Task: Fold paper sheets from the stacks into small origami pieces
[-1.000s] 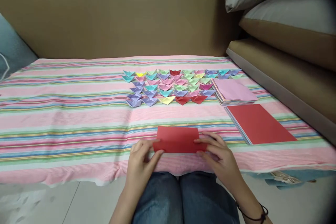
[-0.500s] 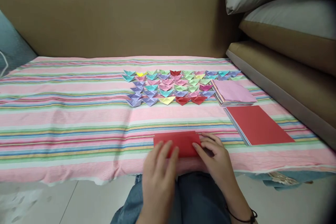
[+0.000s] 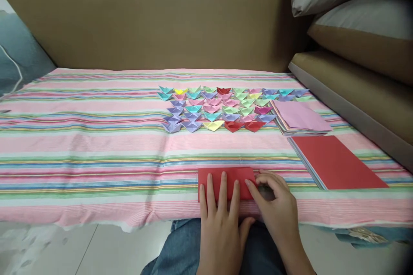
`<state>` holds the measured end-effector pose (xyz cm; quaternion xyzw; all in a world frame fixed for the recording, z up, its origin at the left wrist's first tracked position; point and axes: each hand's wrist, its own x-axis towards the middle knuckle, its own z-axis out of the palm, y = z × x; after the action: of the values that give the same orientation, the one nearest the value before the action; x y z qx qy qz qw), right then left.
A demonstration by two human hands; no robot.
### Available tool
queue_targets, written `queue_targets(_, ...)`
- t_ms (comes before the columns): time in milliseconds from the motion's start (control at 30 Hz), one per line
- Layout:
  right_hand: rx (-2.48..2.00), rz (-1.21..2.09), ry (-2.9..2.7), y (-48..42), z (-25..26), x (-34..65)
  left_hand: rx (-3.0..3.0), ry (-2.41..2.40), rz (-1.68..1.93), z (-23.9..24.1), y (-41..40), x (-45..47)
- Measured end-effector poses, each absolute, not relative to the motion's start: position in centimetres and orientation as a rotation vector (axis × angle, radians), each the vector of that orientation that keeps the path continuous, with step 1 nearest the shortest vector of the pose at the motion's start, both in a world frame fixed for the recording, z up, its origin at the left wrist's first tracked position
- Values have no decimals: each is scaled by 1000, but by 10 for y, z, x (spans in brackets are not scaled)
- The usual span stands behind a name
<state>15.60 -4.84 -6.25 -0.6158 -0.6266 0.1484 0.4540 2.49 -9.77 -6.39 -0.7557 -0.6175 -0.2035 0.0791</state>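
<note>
A folded sheet of red paper (image 3: 248,176) lies flat near the front edge of the striped cloth, its long side running left to right. My left hand (image 3: 221,219) rests on it with the fingers spread and stretched out, pressing it down. At the paper's right end, my right hand (image 3: 275,200) pinches the edge between thumb and curled fingers. Beyond the hands, several rows of small folded paper boats (image 3: 213,126) in many colours stand on the cloth.
Right of the boats lies a stack of paper with a pink sheet on top (image 3: 301,116). Nearer is a larger stack topped by red paper (image 3: 338,163). A brown backrest (image 3: 155,25) closes off the far side, and cushions (image 3: 364,38) pile up on the right.
My left hand has moved right and flattened, its fingers now spread over the red paper. The paper's upper layer edges now line up more closely. The view has shifted slightly left.
</note>
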Motion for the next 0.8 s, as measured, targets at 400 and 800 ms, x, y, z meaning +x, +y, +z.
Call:
queue_targets(400,-1734,399,-1470,-52,-61,155,-2283,-1961,-655,-68,-95,25)
queue_targets(800,-1811,345,-1505,-54,-69,162,-2160,-1962,-711,-84,-93,25)
